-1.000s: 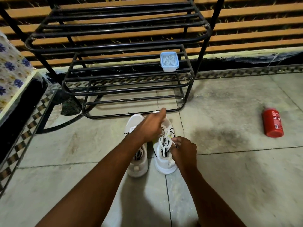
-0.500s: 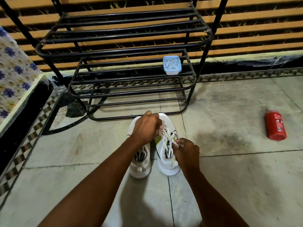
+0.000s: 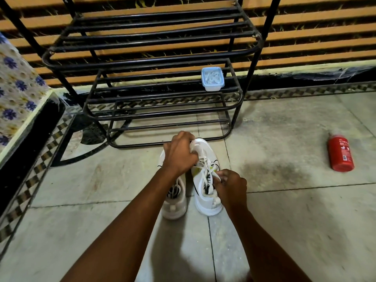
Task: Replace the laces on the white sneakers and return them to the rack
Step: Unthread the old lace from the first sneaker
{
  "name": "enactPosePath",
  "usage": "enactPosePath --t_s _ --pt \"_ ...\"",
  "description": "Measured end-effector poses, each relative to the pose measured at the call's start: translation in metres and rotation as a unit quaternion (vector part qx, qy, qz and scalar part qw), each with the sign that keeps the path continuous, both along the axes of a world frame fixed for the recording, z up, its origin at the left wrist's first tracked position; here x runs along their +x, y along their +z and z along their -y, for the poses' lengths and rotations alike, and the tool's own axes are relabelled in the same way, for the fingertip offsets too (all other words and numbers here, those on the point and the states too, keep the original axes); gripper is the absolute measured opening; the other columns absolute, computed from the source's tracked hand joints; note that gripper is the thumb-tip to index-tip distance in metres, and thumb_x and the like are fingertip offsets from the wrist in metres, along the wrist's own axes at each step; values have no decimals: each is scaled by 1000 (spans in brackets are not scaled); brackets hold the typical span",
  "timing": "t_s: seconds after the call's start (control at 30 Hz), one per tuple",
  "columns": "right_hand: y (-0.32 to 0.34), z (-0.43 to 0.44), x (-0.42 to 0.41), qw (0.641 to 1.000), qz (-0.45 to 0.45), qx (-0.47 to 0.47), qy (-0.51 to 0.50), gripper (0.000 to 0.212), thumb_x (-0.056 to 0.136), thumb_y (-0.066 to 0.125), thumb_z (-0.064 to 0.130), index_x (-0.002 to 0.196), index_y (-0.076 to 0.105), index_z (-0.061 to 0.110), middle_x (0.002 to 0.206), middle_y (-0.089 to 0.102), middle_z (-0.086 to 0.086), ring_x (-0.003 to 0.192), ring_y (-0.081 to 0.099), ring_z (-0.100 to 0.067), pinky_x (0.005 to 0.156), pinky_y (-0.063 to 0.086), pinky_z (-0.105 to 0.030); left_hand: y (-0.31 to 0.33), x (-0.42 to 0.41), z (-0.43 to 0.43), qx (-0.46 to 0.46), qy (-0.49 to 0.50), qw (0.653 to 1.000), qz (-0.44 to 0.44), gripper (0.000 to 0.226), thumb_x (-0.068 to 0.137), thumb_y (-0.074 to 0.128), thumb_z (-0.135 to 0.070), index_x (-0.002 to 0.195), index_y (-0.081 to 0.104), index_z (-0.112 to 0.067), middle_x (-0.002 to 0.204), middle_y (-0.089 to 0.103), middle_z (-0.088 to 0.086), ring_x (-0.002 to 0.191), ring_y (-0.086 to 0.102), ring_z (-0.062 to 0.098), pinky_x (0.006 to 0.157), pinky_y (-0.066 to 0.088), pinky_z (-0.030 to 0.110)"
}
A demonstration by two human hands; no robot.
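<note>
Two white sneakers stand side by side on the tiled floor in front of the black metal rack (image 3: 162, 94). The right sneaker (image 3: 205, 204) has loose white laces (image 3: 204, 161) over its tongue. My left hand (image 3: 180, 154) is curled over its toe end and grips the lace there. My right hand (image 3: 231, 188) pinches the lace near the shoe's opening. The left sneaker (image 3: 175, 206) lies partly under my left forearm, its laces threaded. A small clear box with a blue rim (image 3: 212, 79) holding white laces sits on the rack's middle shelf.
A red canister (image 3: 340, 153) lies on the floor to the right. A flower-patterned ledge (image 3: 18, 94) with a black side runs along the left. A striped wall stands behind the rack. Bare tiled floor surrounds the shoes.
My left hand has drawn back from an outstretched reach to a tight grip at the shoe's toe. My right hand stays by the opening. The view has shifted slightly closer.
</note>
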State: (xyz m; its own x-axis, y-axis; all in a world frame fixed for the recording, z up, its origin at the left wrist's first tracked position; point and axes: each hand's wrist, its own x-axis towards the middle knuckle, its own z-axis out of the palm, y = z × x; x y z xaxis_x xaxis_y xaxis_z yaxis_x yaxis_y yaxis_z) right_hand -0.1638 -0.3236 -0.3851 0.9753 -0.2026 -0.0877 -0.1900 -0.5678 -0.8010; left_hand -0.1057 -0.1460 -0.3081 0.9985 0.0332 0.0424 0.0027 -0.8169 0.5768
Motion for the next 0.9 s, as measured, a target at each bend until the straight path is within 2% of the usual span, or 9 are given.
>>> enactPosePath --t_s 0.07,0.13,0.23,0.3,0.4,0.47,0.57,0.73,0.9 --pt "0 -1 0 1000 -7 2 -6 12 78 77 32 88 75 26 76 74 8 80 70 -17 72 49 -25 2 -5 9 38 -85 995 -28 56 85 71 -18 138 55 -28 140 57 -5 133 49 22 107 30 44" --pt "0 -1 -1 1000 -4 12 -15 11 79 76 31 88 75 25 76 73 9 79 70 -15 68 46 -21 -4 -5 15 86 -142 985 -56 42 91 72 -25 131 63 -31 135 64 -7 131 53 21 105 30 43" --pt "2 1 -1 1000 0 7 -18 10 81 74 31 88 74 24 77 73 10 78 69 -11 63 35 -4 -17 -6 21 129 -171 974 -70 22 96 68 -30 118 72 -30 122 67 -4 124 58 22 102 35 43" --pt "1 1 0 1000 0 7 -15 8 81 73 32 85 72 26 76 73 11 77 69 -10 66 42 -13 -21 -8 22 96 -181 977 -58 28 96 66 -22 123 71 -28 115 64 -2 115 62 22 96 47 42" --pt "-1 1 1 1000 5 6 -13 5 80 72 32 81 69 29 75 72 12 77 70 -10 73 51 -24 -23 -5 21 101 -207 972 -46 25 93 64 -11 111 76 -23 102 50 -2 103 61 22 83 53 39" --pt "-2 1 1 1000 10 2 -8 4 79 71 33 80 68 32 75 72 12 77 70 -10 76 55 -29 -24 -4 20 102 -216 970 -36 25 87 66 -5 102 76 -21 105 48 -2 97 61 18 80 55 40" --pt "-3 1 1 1000 11 5 -13 7 79 72 31 77 66 34 75 72 12 78 70 -11 77 54 -29 -20 -6 22 113 -215 970 -27 20 82 64 -1 91 64 -19 108 52 -5 91 63 14 74 57 42" --pt "-2 1 0 1000 24 2 -10 4 82 73 29 85 71 28 78 74 10 80 71 -14 77 53 -29 -22 -11 30 201 -222 954 -7 12 97 50 -12 108 50 -17 107 59 6 97 61 32 72 54 45" --pt "-4 -1 -3 1000 28 5 -7 5 81 71 30 86 71 27 79 75 9 80 72 -16 77 57 -36 -30 -16 40 206 -157 966 -26 22 98 49 -8 118 40 -12 109 62 16 93 64 46 73 52 48"
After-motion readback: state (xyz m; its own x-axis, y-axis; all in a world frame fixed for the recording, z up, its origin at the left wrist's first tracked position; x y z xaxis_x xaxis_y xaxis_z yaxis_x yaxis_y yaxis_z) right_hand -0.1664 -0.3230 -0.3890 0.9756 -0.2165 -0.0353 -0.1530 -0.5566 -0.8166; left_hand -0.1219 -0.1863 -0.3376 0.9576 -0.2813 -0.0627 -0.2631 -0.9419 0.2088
